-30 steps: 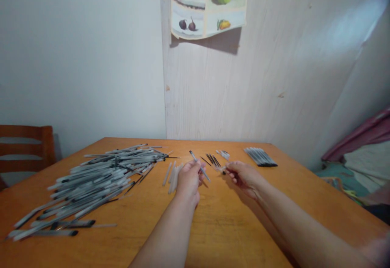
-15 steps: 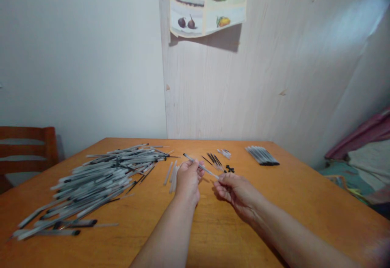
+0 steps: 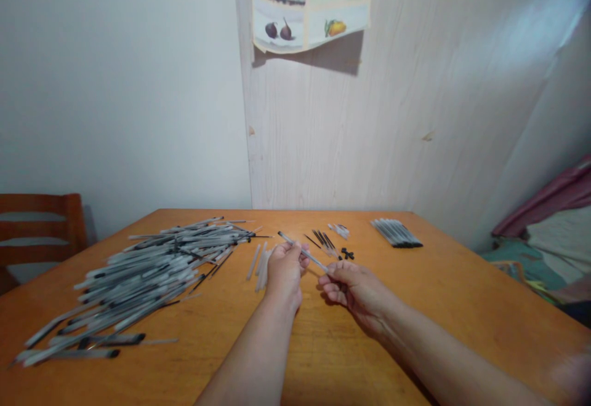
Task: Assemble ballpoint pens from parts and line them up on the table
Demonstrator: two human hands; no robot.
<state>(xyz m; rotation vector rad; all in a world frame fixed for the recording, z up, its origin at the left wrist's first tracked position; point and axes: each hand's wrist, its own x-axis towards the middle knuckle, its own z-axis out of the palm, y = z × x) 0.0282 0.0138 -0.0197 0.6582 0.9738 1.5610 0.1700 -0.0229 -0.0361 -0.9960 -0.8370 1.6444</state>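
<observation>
The right hand (image 3: 353, 286) hides one end of the pen (image 3: 315, 261)

the left hand (image 3: 284, 270) was closed in a pinch, its thumb (image 3: 294, 250) on top of the grip and its other fingers (image 3: 304, 261) bent in beside it. behind that grip, the bare left forearm (image 3: 252, 347) sloped back toward the body. the right hand (image 3: 351, 286) pinched with its fingertips, near the left grip but apart from it, lower fingers curled under. the bare right forearm (image 3: 434, 347) slanted away behind.
</observation>
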